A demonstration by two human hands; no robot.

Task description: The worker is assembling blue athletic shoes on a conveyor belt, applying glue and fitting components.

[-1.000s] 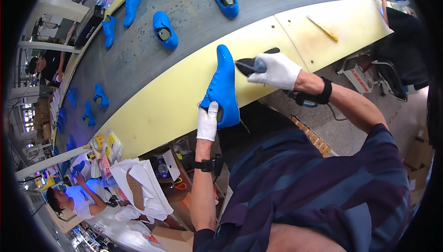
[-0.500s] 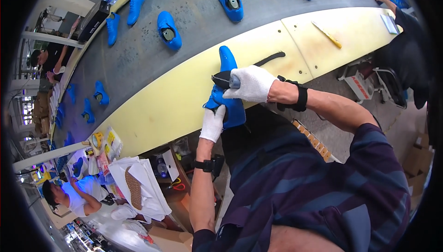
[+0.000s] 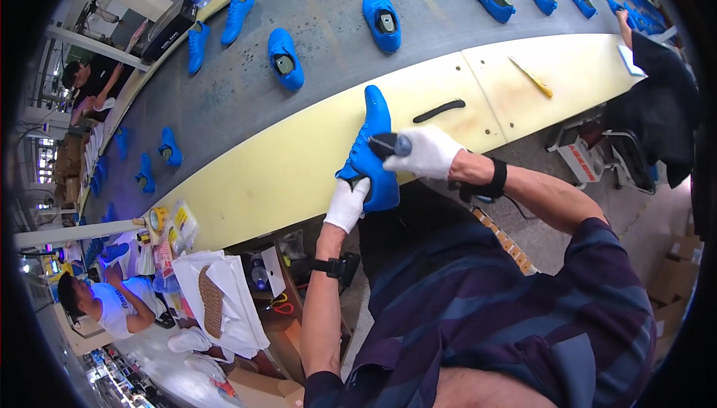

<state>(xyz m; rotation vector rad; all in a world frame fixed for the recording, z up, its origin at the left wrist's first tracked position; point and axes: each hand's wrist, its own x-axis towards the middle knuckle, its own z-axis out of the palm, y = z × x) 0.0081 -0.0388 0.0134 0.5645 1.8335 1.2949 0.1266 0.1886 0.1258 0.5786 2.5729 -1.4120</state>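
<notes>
My left hand (image 3: 347,205), in a white glove, grips a blue shoe (image 3: 379,176) at its opening, with the fingers partly inside. The shoe is tilted, its toe pointing away from me over the pale worktable (image 3: 291,135). Closed in my gloved right hand (image 3: 426,153) is a dark hand tool (image 3: 385,144) with a black head and a greyish rounded end; its exact kind is unclear. The tool's head is at the shoe's side near the laces. A curved black strip with a fuzzy edge (image 3: 439,111) lies on the table just beyond my right hand.
A yellow-handled knife (image 3: 532,77) lies farther right on the table. Behind the table, a grey conveyor belt (image 3: 328,50) carries several blue shoes. White sheets with a brown sole (image 3: 210,302) sit at lower left. A co-worker in dark clothes (image 3: 661,98) stands at right; others work at left.
My right hand and the tool have shifted right, off the laces toward the shoe's side. The shoe's toe points slightly more to the right. The whole view has tilted a little.
</notes>
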